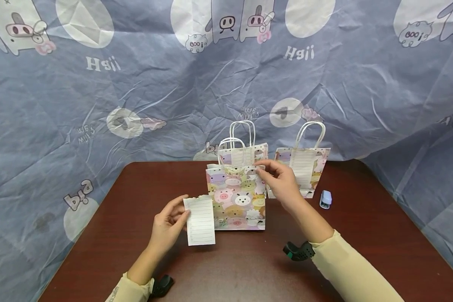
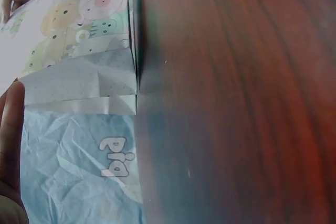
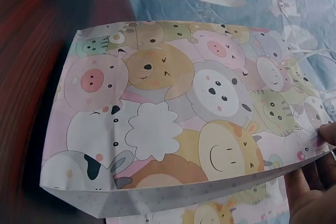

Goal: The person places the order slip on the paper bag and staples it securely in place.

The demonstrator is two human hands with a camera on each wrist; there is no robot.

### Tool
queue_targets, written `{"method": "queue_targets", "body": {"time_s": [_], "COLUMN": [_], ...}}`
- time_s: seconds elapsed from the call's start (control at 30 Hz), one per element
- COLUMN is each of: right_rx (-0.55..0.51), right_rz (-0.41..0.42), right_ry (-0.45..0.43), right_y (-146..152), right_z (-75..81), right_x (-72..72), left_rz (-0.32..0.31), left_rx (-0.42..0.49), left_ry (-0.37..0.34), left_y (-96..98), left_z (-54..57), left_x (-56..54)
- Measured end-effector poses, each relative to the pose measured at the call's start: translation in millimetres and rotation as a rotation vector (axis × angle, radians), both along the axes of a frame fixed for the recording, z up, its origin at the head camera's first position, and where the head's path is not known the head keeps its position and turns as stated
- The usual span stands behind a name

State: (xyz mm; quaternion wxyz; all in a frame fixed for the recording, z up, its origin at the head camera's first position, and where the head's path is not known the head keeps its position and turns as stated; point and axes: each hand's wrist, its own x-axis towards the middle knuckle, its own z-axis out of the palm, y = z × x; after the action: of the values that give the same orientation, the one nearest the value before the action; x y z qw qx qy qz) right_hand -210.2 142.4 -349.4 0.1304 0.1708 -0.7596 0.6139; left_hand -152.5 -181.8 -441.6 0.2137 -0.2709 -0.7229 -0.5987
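Note:
A paper gift bag [image 1: 235, 205] printed with cartoon animal faces stands upright on the table, its white handles up. My right hand [image 1: 284, 182] pinches the top right corner of this bag; in the right wrist view the thumb lies on the printed front, with fingers behind the rim. Left of the bag, my left hand [image 1: 167, 224] holds a lined sheet of paper [image 1: 201, 224] between thumb and fingers. Its top edge is ragged, and it overlaps the bag's left edge in the head view. The left wrist view shows the bag's pale side panel [image 2: 84, 80] close to my left fingers.
Behind stands a second animal-print bag [image 1: 262, 152], partly hidden by the front one. Another bag [image 1: 320, 167] at the right has a lined sheet [image 1: 302, 167] on its front. Beside it lies a small light-blue stapler [image 1: 325, 199]. A printed blue cloth [image 1: 196, 92] hangs behind the table [image 1: 245, 268].

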Motion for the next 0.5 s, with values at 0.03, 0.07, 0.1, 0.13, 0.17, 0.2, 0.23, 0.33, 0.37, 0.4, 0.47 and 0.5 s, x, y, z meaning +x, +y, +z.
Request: {"method": "queue_targets", "body": {"time_s": [0.03, 0.07, 0.1, 0.13, 0.17, 0.2, 0.23, 0.33, 0.37, 0.4, 0.47, 0.5], "right_rx": [-0.004, -0.006, -0.010, -0.011, -0.011, -0.011, -0.009, -0.006, -0.005, -0.006, -0.002, 0.001], "right_rz": [-0.004, -0.010, -0.011, -0.015, -0.016, -0.017, -0.016, -0.015, -0.014, -0.011, -0.005, -0.002], "right_ry": [0.002, 0.007, 0.009, 0.014, 0.012, 0.013, 0.014, 0.036, 0.045, 0.056, 0.076, 0.086], "right_y": [1, 3, 4, 6, 7, 8, 9, 13, 14, 14, 16, 16], "right_z": [2.4, 1.6, 0.8, -0.2, -0.7, -1.2, -2.1, -7.5, -8.2, -9.1, -11.0, -12.2], "right_x": [2.7, 2.7, 2.6, 2.4, 2.5, 2.9, 2.9, 0.9, 1.3, 1.6, 1.7, 1.7], "left_rz": [0.004, 0.006, 0.007, 0.007, 0.000, -0.009, -0.015, -0.020, -0.024, -0.027, -0.030, -0.028], "left_rx": [-0.005, -0.009, -0.016, -0.020, -0.019, -0.016, -0.013, -0.003, 0.002, 0.005, 0.007, 0.002], "left_ry": [-0.002, -0.001, 0.002, 0.005, 0.006, 0.010, 0.013, 0.029, 0.037, 0.050, 0.075, 0.091], "left_y": [1.1, 2.5, 3.9, 5.6, 7.8, 10.5, 13.7, 26.1, 30.9, 35.8, 45.2, 49.5], "left_z": [1.6, 3.1, 4.8, 6.4, 8.1, 10.2, 12.6, 21.2, 24.2, 27.3, 32.7, 34.7], "left_x": [0.0, -0.2, -0.6, -1.2, -1.7, -2.2, -2.6, -4.5, -5.3, -6.3, -7.8, -8.7]}}
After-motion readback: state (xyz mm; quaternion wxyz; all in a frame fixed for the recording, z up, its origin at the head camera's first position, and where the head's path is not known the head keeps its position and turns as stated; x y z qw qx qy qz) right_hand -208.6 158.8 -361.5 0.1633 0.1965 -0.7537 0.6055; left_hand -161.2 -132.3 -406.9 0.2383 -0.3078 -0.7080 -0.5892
